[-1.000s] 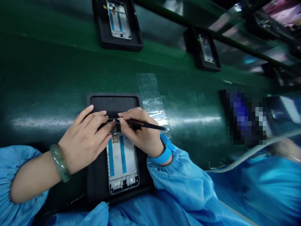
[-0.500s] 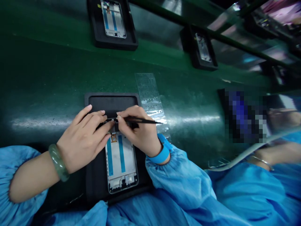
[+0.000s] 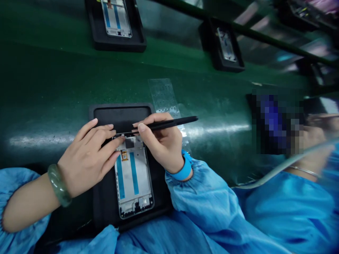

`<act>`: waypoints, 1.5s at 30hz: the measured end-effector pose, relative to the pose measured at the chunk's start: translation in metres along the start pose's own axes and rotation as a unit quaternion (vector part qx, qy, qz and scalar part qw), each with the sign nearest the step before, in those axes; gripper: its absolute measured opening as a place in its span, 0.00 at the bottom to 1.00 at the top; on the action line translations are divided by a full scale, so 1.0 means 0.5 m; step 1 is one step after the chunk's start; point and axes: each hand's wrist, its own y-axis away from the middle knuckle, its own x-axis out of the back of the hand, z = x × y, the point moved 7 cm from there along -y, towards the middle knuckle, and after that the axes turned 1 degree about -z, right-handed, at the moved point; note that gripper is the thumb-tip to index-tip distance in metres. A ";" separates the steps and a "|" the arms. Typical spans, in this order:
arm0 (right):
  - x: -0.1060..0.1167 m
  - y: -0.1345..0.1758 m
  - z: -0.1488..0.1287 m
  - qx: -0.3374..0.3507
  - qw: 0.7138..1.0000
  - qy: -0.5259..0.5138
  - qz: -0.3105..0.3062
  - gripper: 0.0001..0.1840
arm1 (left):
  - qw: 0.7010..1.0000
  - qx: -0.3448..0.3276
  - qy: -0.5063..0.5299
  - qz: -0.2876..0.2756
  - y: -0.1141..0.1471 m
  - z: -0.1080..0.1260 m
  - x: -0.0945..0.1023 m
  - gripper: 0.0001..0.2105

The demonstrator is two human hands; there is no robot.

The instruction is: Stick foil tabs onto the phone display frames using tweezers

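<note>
A phone frame [image 3: 141,176] with two blue strips and a small orange flex connector lies in a black tray [image 3: 95,190] before me. My left hand [image 3: 88,155] rests over the frame's upper left, fingers spread; its index fingertip touches near the top edge. Pinched in my right hand [image 3: 162,144] are black tweezers [image 3: 174,122], their back end pointing right. The tips run along the frame's top edge, close to my left fingertips. Whether a small part sits between the tips is too fine to make out.
A clear perforated plastic strip [image 3: 162,95] lies on the green bench [image 3: 53,84] behind my right hand. Further back stand black trays [image 3: 119,46] [image 3: 229,66] with phone frames. To the right are a co-worker's blurred hand [image 3: 312,141] and a pale cable [image 3: 275,173].
The tweezers have turned in my right hand; their back end is now higher and further right. My right hand has opened more of the frame's top to view. The view has shifted slightly.
</note>
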 end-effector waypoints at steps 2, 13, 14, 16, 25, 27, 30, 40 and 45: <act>0.003 0.001 0.004 -0.019 1.000 -0.020 0.009 0.06 | 1.000 0.001 0.003 0.000 0.001 -0.002 0.000 0.14; 0.000 0.005 0.000 -0.014 0.999 -0.026 -0.013 0.06 | 1.000 0.002 0.014 -0.004 0.006 -0.006 0.000 0.15; -0.001 0.005 0.000 -0.015 0.999 -0.024 -0.015 0.06 | 1.000 0.002 0.013 -0.004 0.006 -0.006 0.000 0.15; -0.003 0.004 0.000 -0.017 1.000 -0.019 -0.018 0.06 | 1.000 -0.001 0.014 -0.002 0.006 -0.005 0.001 0.15; 0.040 0.013 -0.068 0.137 0.989 0.048 0.029 0.09 | 1.000 0.007 0.017 -0.002 0.006 -0.005 0.004 0.15; 0.068 0.016 -0.083 0.174 0.981 0.060 0.057 0.09 | 1.000 0.012 0.018 -0.004 0.006 -0.005 0.004 0.15; 0.131 0.021 -0.066 0.176 0.967 0.097 0.158 0.09 | 1.000 0.020 0.021 -0.012 0.007 -0.007 0.005 0.14; 0.233 0.041 0.088 0.023 0.950 0.102 0.295 0.07 | 0.999 0.022 0.023 -0.020 0.014 -0.012 0.007 0.15; 0.184 0.031 0.055 0.058 0.961 0.172 0.208 0.06 | 0.999 0.022 0.025 -0.027 0.014 -0.016 0.008 0.15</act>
